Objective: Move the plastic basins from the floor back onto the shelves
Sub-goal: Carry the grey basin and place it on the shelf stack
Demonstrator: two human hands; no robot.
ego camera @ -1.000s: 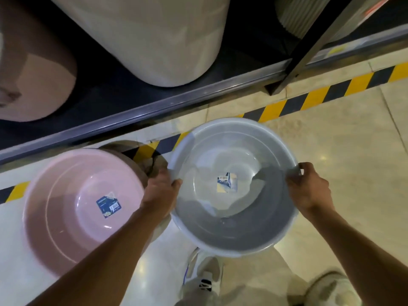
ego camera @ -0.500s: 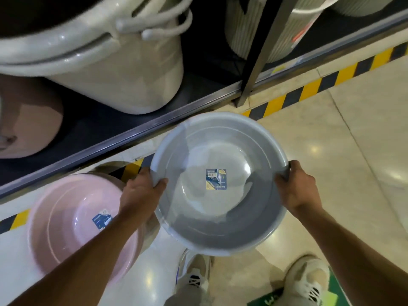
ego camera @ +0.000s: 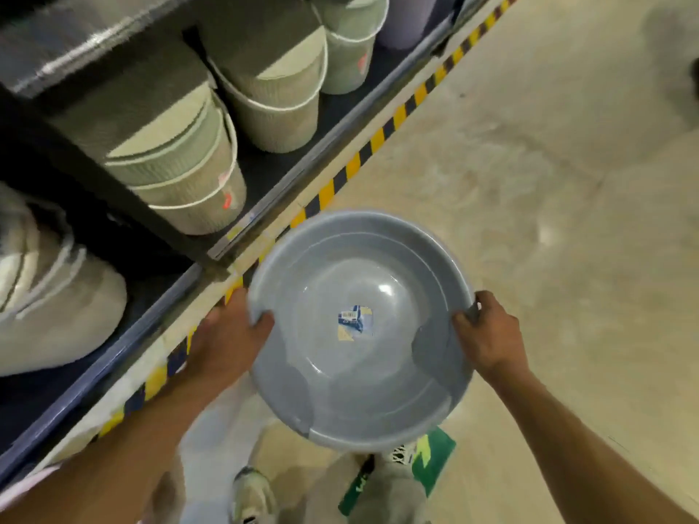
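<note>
Over the floor (ego camera: 529, 183), just off the shelf (ego camera: 264, 175) front: grey basin (ego camera: 359, 357) held in the air, open side up, tilted slightly toward the camera. Small blue-white label (ego camera: 354, 320) stuck at the bottom centre.

Left hand (ego camera: 227, 342) grips the left rim, thumb curled over the lip into the basin, fingers underneath and hidden. Right hand (ego camera: 488, 334) grips the right rim the same way, thumb on the inside edge. Hands sit opposite each other, well apart, basin between them. Both forearms come in from the bottom corners.

Around it:
- Yellow-black hazard tape (ego camera: 378, 141) runs diagonally along the floor beside the shelf edge; basin's far-left rim overlaps it in view.
- Bottom shelf holds stacks of ribbed green-grey bins (ego camera: 196, 172), nested and leaning; more stacks (ego camera: 280, 100) further along, one purple-ish item (ego camera: 404, 20) at the far end, blurred.
- Large whitish bucket (ego camera: 49, 296) with handles on the shelf at left, close to the left forearm.
- Dark shelf upright (ego camera: 113, 194) crosses between the bucket and the bins; its foot sits just beyond the left hand.
- Person's shoes (ego camera: 251, 497) below the basin, green floor sticker (ego camera: 431, 459) near the right foot, partly hidden by the basin.
- Pink edge (ego camera: 22, 489) at the bottom-left corner, can't tell what it is.

Frame is motion-blurred, shelf detail soft.
</note>
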